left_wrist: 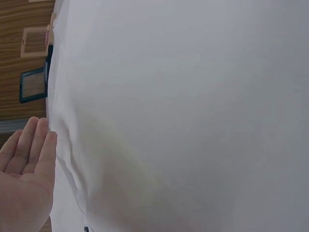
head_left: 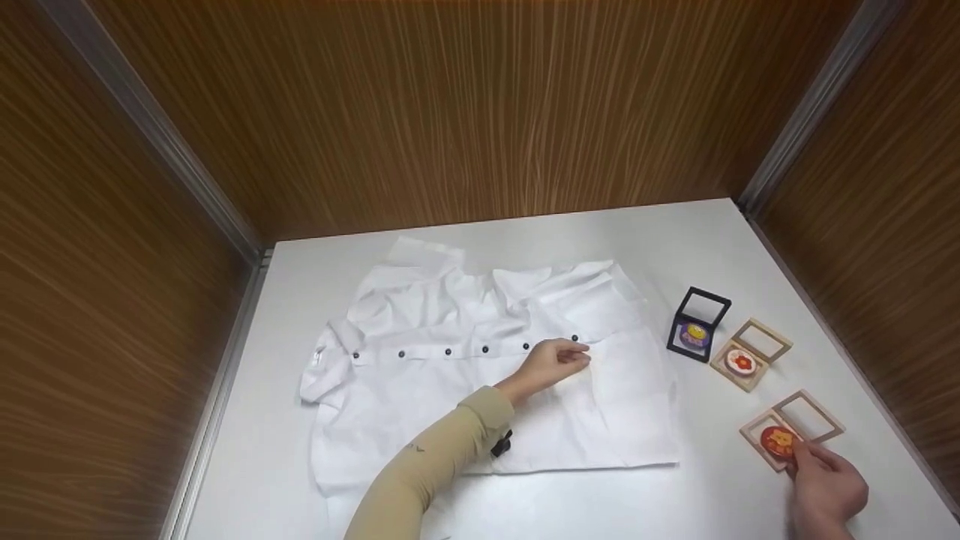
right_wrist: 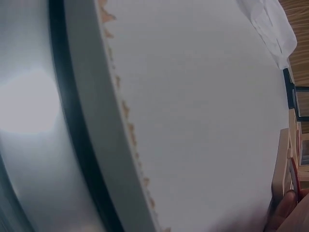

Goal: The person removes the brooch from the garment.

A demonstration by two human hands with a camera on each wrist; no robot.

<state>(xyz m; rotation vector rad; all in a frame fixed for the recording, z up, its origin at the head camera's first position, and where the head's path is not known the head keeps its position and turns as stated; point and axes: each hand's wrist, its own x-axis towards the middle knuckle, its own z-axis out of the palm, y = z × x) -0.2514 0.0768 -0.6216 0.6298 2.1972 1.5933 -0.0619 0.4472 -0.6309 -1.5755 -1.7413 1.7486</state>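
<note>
A white shirt (head_left: 420, 412) with a row of dark buttons lies spread on the table, its top pointing left. Above the shirt, close to the rightmost button (head_left: 574, 338), is my left hand (head_left: 551, 364). Its fingers (left_wrist: 36, 145) look straight in the left wrist view and hold nothing. At the lower right, my right hand (head_left: 829, 480) pinches the edge of a red round badge (head_left: 778, 441) with a yellow figure. The badge is over the base of a small light wooden box (head_left: 751, 429), whose windowed lid stands raised. In the right wrist view, the red badge (right_wrist: 294, 176) shows edge-on at the fingertips.
Behind that box stand another wooden box (head_left: 771, 336) with a white badge with a red flower (head_left: 741, 362), and a black box (head_left: 681, 322) with a purple and yellow badge (head_left: 695, 335). Both lids are raised. Wood-grain panels (head_left: 487, 112) wall the white table (head_left: 720, 495).
</note>
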